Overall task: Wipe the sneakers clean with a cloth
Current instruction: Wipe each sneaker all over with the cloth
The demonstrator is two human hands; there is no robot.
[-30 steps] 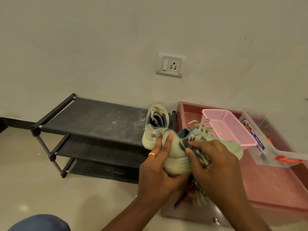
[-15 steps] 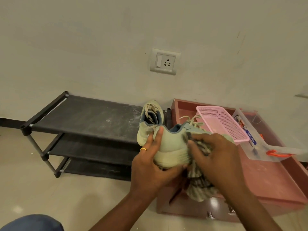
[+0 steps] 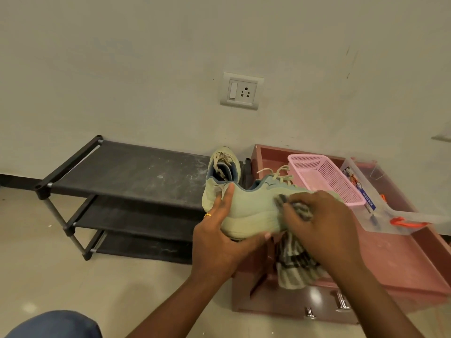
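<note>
A pale green sneaker (image 3: 253, 211) with a blue collar and beige laces is held in the air, its side facing me. My left hand (image 3: 219, 237) grips its heel and sole from below. My right hand (image 3: 319, 223) presses a striped grey-and-white cloth (image 3: 296, 264) against the sneaker's side; most of the cloth hangs below the hand. The second pale green sneaker (image 3: 219, 176) stands on the right end of the black shoe rack (image 3: 127, 176), partly hidden behind the held one.
A pink drawer unit (image 3: 400, 264) lies on the floor to the right, holding a pink mesh basket (image 3: 324, 176) and a clear plastic box (image 3: 380, 206) with an orange clasp. A wall socket (image 3: 241, 93) is above. My blue-clad knee (image 3: 56, 325) shows at bottom left.
My right hand has slid the cloth along the sneaker's side toward the toe, exposing more of the heel side. My left hand keeps its grip on the heel.
</note>
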